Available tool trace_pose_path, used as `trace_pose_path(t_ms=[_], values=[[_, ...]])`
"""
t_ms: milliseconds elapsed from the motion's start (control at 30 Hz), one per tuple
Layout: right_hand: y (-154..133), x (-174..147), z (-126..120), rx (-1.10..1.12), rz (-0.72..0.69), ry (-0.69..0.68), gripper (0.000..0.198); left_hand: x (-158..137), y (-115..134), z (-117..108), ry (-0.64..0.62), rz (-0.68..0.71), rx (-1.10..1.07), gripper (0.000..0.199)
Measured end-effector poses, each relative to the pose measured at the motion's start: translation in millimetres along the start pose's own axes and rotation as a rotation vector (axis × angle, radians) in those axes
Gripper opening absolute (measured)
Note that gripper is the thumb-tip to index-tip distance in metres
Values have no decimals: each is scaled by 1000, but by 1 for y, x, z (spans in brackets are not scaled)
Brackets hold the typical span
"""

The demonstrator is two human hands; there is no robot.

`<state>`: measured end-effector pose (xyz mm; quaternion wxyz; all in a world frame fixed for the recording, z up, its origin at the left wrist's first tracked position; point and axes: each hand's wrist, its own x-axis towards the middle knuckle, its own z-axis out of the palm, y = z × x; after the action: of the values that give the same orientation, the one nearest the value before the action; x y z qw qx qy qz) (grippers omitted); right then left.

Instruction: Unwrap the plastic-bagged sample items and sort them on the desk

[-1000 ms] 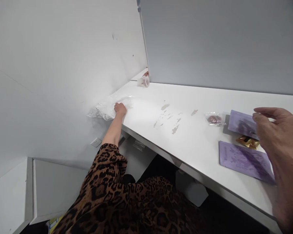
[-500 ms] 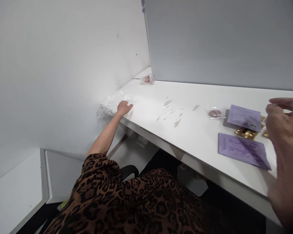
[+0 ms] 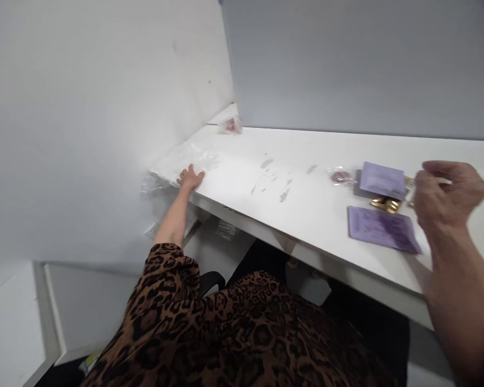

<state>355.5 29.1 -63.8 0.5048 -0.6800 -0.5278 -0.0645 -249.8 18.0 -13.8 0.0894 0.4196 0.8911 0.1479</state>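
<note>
My left hand [image 3: 190,178] rests with fingers spread on crumpled clear plastic [image 3: 199,156] at the left end of the white table, by the wall. Over the right side of the table, my right hand [image 3: 447,193] is held with its fingers curled in; what they hold, if anything, is hidden. Beside it lie a light purple pouch [image 3: 382,179] and, nearer the front edge, a second purple pouch [image 3: 379,228] with a darker print. Shiny gold packets [image 3: 386,205] show between the pouches, partly covered. A small clear packet with something reddish-brown inside [image 3: 341,177] is left of them.
A clear packet with red in it [image 3: 230,126] sits in the far left corner of the white table [image 3: 306,215]. Grey worn patches mark the tabletop. A grey panel [image 3: 347,64] closes the back, a white wall [image 3: 105,107] the left. A black chair arm [image 3: 212,280] is below.
The view has shifted, so the table things appear further left. My left hand's fingers have spread wider on the plastic. My right hand stays beside the pouches, fingers curled.
</note>
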Motion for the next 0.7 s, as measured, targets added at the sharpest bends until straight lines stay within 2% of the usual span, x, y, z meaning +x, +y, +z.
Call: trace_pose_path(t_ms=[100, 200, 300, 367, 467, 567, 633, 700], values=[[-6, -16, -28, 120, 131, -57, 34, 3, 10, 4, 24, -5, 19, 98], [-1, -40, -62, 87, 179, -206, 38, -8, 16, 6, 218, -10, -28, 109], [4, -63, -88, -10, 123, -475, 57, -38, 30, 8, 410, 172, -70, 101], [5, -71, -97, -77, 8, -651, 70, -64, 51, 12, 418, 336, -102, 91], [8, -72, -96, -122, -154, -796, 78, -104, 99, 28, 279, 605, -222, 79], [14, -62, -85, -123, -236, -870, 88, -144, 152, 56, 89, 888, -381, 69], [19, -53, -77, -142, -270, -917, 96, -173, 183, 76, -84, 1028, -415, 67], [23, -46, -70, -151, -305, -953, 99, -202, 210, 95, -288, 1135, -330, 67]])
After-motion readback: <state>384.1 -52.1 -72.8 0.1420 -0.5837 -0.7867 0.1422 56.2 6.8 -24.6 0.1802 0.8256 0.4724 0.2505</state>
